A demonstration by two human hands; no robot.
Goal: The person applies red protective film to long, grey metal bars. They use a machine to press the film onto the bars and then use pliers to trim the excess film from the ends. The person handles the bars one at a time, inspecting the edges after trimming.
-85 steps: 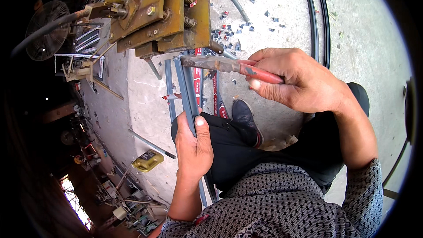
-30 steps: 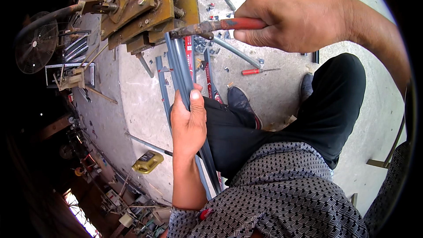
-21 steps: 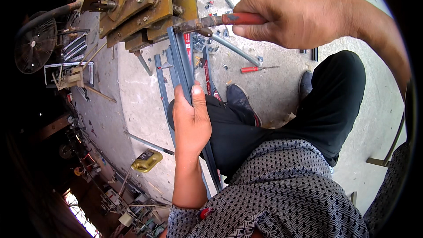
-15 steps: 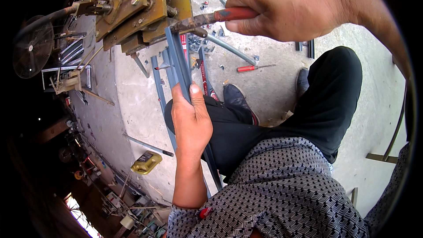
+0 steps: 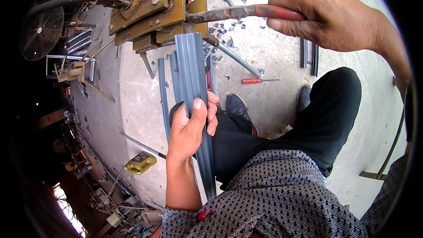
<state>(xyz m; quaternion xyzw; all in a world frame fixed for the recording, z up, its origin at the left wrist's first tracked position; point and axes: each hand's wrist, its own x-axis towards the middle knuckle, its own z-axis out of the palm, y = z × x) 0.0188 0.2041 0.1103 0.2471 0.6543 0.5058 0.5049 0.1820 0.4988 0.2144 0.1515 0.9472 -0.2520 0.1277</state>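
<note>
the left hand [image 5: 185,132] is wrapped round a grey strip [image 5: 192,68], thumb [image 5: 198,106] on its ridged upper face and fingertips [image 5: 212,125] curled round the right edge. the strip runs from near the press [image 5: 152,17] back beside the left thigh [image 5: 233,156]; its far end lies just by the press's near edge, but whether the 2 touch cannot be told. the right hand [image 5: 328,15] is clenched on the red handle [image 5: 284,13] of a tool [image 5: 220,15], whose dark metal end overlaps the press in view; contact there is unclear too.

to hold well here, the left hand is best low on the strip, clear of the tool's metal end, as it seems to be. a firm thumb on the ridges should stop the strip from rolling; too hard a squeeze could mark it. a straight right wrist, in line with the handle, ought to steady the tool. the loose scraps [image 5: 224,28] and the screwdriver [image 5: 252,80] on the floor [image 5: 273,105] call for careful footing.
</note>
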